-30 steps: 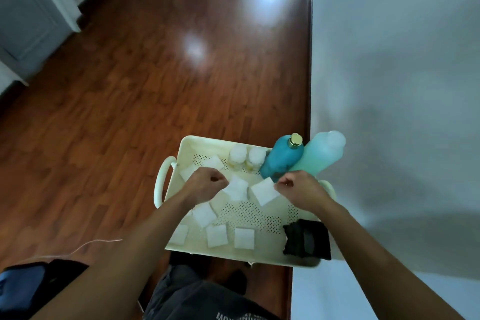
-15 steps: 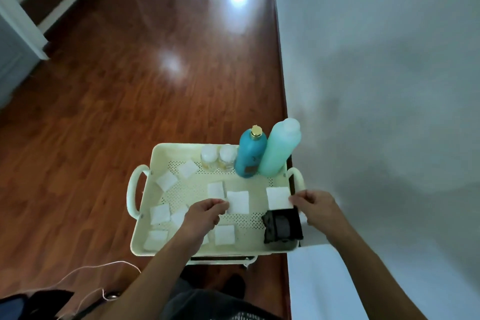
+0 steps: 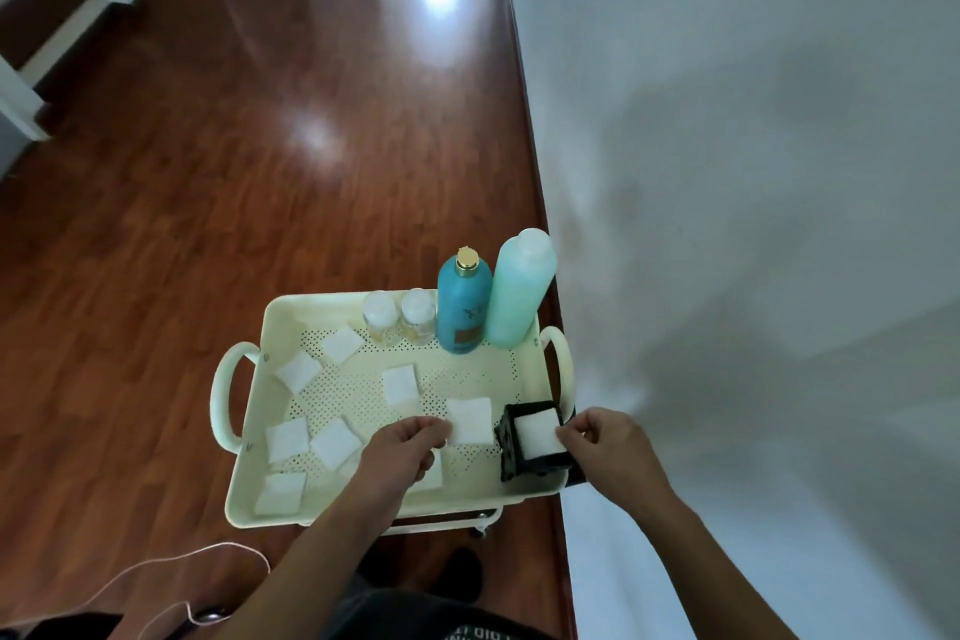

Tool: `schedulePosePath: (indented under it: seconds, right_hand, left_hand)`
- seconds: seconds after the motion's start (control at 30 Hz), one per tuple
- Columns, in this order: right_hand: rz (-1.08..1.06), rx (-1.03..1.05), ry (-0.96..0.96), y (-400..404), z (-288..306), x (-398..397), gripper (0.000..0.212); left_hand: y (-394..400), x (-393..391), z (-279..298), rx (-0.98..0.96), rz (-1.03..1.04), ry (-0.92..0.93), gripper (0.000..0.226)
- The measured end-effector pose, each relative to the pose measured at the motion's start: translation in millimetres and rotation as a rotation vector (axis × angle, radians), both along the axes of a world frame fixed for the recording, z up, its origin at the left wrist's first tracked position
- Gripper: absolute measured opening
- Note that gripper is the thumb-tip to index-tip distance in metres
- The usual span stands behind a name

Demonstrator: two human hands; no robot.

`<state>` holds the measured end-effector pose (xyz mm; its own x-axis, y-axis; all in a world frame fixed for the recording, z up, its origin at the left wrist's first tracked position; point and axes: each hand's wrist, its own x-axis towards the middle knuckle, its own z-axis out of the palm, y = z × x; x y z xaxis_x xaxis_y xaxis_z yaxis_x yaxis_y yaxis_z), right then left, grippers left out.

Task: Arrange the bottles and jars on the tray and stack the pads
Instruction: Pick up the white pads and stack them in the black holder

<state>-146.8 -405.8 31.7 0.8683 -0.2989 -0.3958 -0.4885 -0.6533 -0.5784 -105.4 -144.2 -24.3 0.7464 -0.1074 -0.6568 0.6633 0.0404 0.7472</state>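
Observation:
A cream perforated tray (image 3: 540,493) with handles holds several white square pads, such as one at the far left (image 3: 297,371). Two small clear jars (image 3: 400,316), a blue bottle with a gold cap (image 3: 464,309) and a tall mint bottle (image 3: 517,290) stand upright along the tray's far edge. A black open holder (image 3: 511,447) sits at the tray's near right corner with a white pad (image 3: 537,434) in it. My right hand (image 3: 605,442) pinches that pad's right edge. My left hand (image 3: 402,447) pinches the left edge of another pad (image 3: 470,421) beside the holder.
The tray tops a small wheeled cart on a glossy wooden floor. A white wall runs close along the right side. A thin cable (image 3: 171,568) trails on the floor at the lower left. Steps (image 3: 41,21) rise at the far left.
My right hand carried a pad toward me and set it into the black holder. My left hand took hold of the pad beside the holder. The camera view tilted up.

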Motion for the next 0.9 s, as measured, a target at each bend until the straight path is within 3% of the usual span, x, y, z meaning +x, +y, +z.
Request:
schedulePosePath:
  seconds: [0.37,0.6,0.9]
  right_hand:
    - [0.233,-0.325,0.073,23.5,-1.2,13.3,0.016]
    - [0.583,-0.631,0.203,24.5,4.7,23.4,0.024]
    - [0.805,-0.729,0.346,20.9,14.8,27.5,0.025]
  left_hand:
    - [2.8,-3.5,2.5,-0.062,0.06,0.021,0.01]
    - [-1.4,-3.0,8.1,-0.025,0.074,0.064,0.012]
    - [-20.6,-0.8,16.9,0.028,0.01,0.051,0.019]
